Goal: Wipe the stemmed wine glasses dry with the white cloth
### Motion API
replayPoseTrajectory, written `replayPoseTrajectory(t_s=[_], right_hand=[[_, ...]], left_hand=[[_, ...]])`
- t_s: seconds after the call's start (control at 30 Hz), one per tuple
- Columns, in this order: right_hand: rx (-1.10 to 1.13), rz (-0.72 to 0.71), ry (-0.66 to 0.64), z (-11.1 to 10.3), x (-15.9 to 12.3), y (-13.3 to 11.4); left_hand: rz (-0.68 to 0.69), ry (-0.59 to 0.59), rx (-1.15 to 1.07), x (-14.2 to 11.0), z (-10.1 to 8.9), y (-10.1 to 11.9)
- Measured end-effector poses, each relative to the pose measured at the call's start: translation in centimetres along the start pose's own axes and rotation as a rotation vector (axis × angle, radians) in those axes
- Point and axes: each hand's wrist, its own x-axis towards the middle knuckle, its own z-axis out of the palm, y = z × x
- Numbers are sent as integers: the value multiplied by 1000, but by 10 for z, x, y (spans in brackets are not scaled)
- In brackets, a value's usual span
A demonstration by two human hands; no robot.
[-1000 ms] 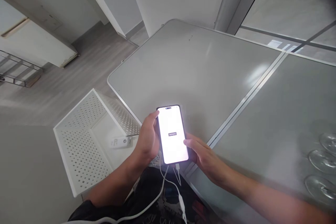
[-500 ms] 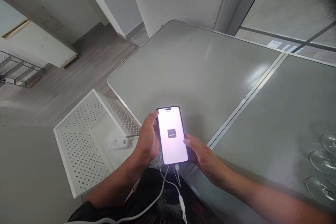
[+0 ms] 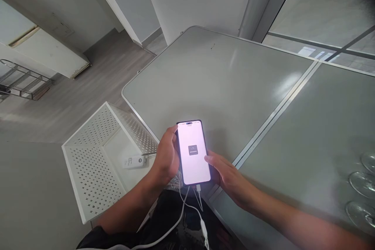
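A lit smartphone [image 3: 195, 168] is held upright in front of me, above the near edge of the grey table. Its screen is mostly white, with a small dark box in the middle; the lettering is too small to read. My left hand [image 3: 168, 152] grips the phone's left side, thumb along the upper edge. From the right, my right hand [image 3: 224, 170] holds the lower side, its thumb tip at the screen's border. Fingers behind the phone are hidden. A white cable [image 3: 198, 193] is plugged into the phone's bottom end and hangs over my dark clothing.
A white perforated basket [image 3: 93, 175] stands left of the table, with a white power bank [image 3: 134, 161] in it. Several stemmed glasses [image 3: 361, 183] are at the right edge of the grey table [image 3: 222, 82]. A metal rack [image 3: 26, 82] stands on the floor far left.
The view has shifted slightly, so everything sits a little lower and further right. Both hands keep the same hold on the phone, and its screen looks the same.
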Motion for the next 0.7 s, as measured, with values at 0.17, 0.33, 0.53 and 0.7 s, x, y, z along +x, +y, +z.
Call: replayPoseTrajectory(t_s=[0.17, 0.33, 0.53, 0.7], right_hand=[[-13, -11, -1, 2, 0, -3], [-7, -12, 0, 2, -1, -3], [23, -53, -147, 5, 2, -7], [25, -98, -171, 8, 3, -11]], left_hand=[[0, -30, -8, 0, -1, 0], [5, -31, 17, 1, -3, 1], [30, -23, 23, 1, -2, 1], [46, -161, 23, -5, -2, 1]])
